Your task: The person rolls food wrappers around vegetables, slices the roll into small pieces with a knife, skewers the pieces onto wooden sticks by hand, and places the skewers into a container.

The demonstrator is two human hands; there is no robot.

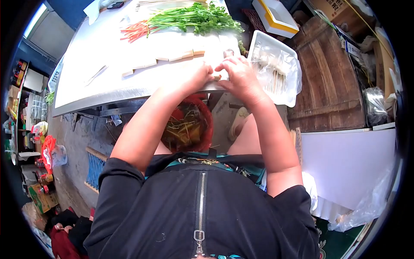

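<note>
At the near edge of the white table (101, 93), my left hand (199, 77) is closed, its fingertips on a small pale beige piece (217, 77). My right hand (241, 77) curls in from the other side, thumb and forefinger bent around the same piece; the fingers partly hide it. Left of my hands lies an uneven row of flat cream-coloured pieces (162, 59). Beyond them is a bunch of leafy green herbs (194, 21) with reddish stem ends. A small shiny round item (228, 53) sits just past my right hand.
A white tray (291, 98) right of my hands holds thin sticks (274, 82) and clear plastic bags. Below the table edge stands a red bucket (210, 125) with liquid and plant scraps. A slim pale object (95, 74) lies at the table's left. Wooden boards (325, 82) flank the right.
</note>
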